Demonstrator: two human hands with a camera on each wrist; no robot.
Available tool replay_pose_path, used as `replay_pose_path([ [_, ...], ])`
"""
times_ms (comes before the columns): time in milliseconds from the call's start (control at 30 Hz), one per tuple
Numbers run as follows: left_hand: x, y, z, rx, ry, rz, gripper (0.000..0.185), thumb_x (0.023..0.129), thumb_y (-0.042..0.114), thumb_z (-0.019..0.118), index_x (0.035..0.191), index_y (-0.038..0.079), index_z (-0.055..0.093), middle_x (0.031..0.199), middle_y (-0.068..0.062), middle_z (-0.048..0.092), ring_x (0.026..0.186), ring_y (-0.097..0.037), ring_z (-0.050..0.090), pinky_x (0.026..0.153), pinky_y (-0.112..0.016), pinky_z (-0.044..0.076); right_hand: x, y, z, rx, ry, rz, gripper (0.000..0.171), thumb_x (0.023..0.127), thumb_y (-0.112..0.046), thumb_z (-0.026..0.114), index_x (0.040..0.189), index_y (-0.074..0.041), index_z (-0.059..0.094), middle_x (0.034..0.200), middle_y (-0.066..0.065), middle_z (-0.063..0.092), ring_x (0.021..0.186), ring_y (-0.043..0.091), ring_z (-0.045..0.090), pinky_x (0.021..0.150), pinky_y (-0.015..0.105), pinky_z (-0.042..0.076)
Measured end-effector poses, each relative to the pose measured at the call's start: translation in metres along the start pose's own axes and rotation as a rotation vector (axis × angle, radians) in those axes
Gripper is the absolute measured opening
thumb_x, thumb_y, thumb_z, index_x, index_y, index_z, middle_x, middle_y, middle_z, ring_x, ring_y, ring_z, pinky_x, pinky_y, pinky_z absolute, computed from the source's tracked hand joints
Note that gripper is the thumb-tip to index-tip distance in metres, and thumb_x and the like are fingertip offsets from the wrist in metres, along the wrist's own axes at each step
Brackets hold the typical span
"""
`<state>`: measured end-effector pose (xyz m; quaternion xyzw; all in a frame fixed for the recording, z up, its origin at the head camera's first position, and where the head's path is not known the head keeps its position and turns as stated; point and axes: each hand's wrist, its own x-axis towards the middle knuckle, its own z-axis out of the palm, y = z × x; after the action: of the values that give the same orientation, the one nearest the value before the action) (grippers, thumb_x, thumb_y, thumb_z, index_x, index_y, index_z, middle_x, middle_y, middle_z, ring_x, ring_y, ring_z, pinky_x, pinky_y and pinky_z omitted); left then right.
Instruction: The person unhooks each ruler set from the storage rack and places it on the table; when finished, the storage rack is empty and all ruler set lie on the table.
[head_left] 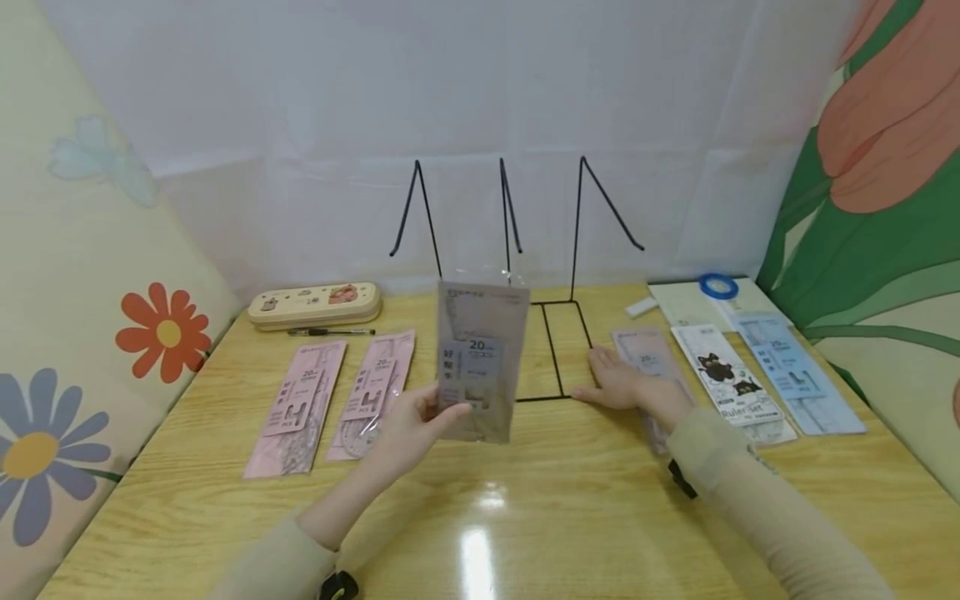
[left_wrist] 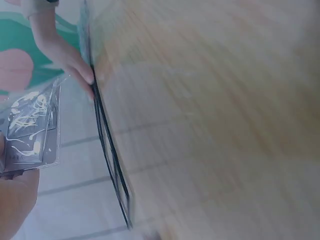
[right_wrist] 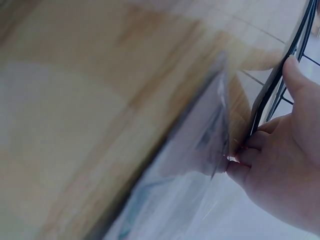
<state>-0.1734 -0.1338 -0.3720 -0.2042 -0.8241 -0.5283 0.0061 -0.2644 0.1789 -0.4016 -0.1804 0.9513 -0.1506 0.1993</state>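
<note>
My left hand [head_left: 408, 433] holds a clear-wrapped ruler set [head_left: 480, 358] upright by its lower part, thumb in front. The pack is pale mauve and marked 20, and it overlaps the left side of a black wire rack [head_left: 577, 229] in the head view. With fingers extended, my right hand [head_left: 626, 387] rests at the right edge of the rack's flat base. In the right wrist view its thumb and fingertips touch the base wire [right_wrist: 272, 82]. Partly under the right forearm lies a pink ruler pack [head_left: 651, 350].
Two pink ruler packs [head_left: 296, 408] lie at the left. Behind them are a pen [head_left: 330, 332] and a cream pencil case [head_left: 315, 306]. To the right are a white cat ruler set [head_left: 727, 375], a blue pack [head_left: 798, 375], a white eraser-like block [head_left: 641, 307] and blue tape [head_left: 718, 286].
</note>
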Motion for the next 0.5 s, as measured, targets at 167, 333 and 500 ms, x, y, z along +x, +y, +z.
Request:
replay_pose_path([
  [167, -0.024, -0.011, -0.035, 0.062, 0.051, -0.028, 0.031, 0.091, 0.012, 0.061, 0.117, -0.006, 0.061, 0.106, -0.022, 0.069, 0.072, 0.002, 0.061, 0.054, -0.019, 0.050, 0.000, 0.000, 0.000, -0.002, 0.001, 0.002, 0.087, 0.097, -0.047, 0.043, 0.146, 0.011, 0.000, 0.154, 0.030, -0.006, 0.144, 0.043, -0.002, 0.119, 0.051, 0.006],
  [333, -0.044, -0.017, -0.075, 0.163, 0.125, -0.105, 0.031, 0.092, 0.011, 0.060, 0.116, -0.009, 0.060, 0.107, -0.025, 0.067, 0.081, 0.007, 0.062, 0.066, -0.019, 0.055, -0.002, 0.002, -0.002, -0.001, 0.009, 0.002, 0.087, 0.097, -0.047, 0.043, 0.146, 0.011, 0.000, 0.154, 0.030, -0.005, 0.143, 0.043, -0.001, 0.119, 0.051, 0.006],
  [500, -0.061, -0.025, -0.125, 0.288, 0.221, -0.240, 0.044, 0.094, 0.020, 0.059, 0.125, -0.010, 0.052, 0.112, -0.029, 0.064, 0.077, 0.011, 0.060, 0.065, -0.018, 0.054, -0.002, 0.001, -0.001, -0.003, 0.015, -0.002, 0.087, 0.097, -0.047, 0.043, 0.146, 0.012, 0.001, 0.153, 0.031, -0.004, 0.143, 0.044, 0.000, 0.119, 0.051, 0.006],
])
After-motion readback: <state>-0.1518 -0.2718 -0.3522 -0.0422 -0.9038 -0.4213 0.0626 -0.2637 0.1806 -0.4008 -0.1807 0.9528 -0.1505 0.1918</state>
